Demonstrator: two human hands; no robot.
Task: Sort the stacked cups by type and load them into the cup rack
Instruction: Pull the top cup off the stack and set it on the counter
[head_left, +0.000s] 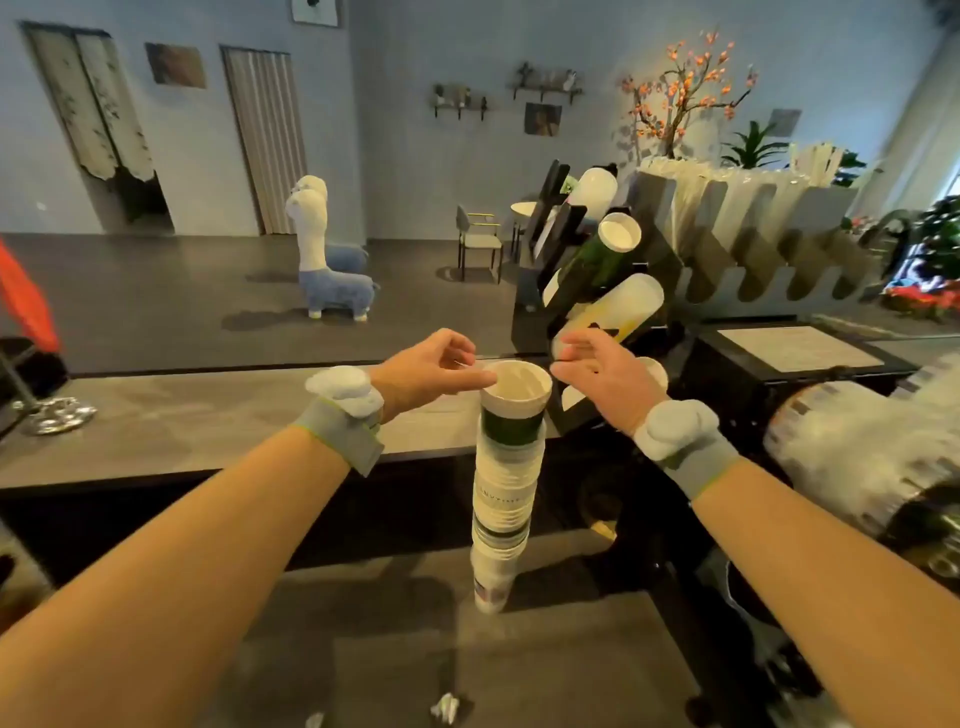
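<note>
A tall stack of paper cups (506, 488) stands upright on the lower counter in the middle of the view. Its top cup (514, 400) is dark green with a white rim. My left hand (431, 371) is at the left side of that rim, thumb and fingertips touching it. My right hand (605, 379) hovers just right of the rim with fingers spread, holding nothing. Behind my right hand stands the black cup rack (587, 270), with slanted stacks of green cups (605, 249) and pale cups (621, 312) in it.
A raised grey counter ledge (182, 421) runs across behind the stack. Right of the rack are a grey holder of straws (753, 244) and a black box (795, 358). A blurred stack of cups (852, 452) lies at the right edge. Crumpled paper (445, 707) lies near me.
</note>
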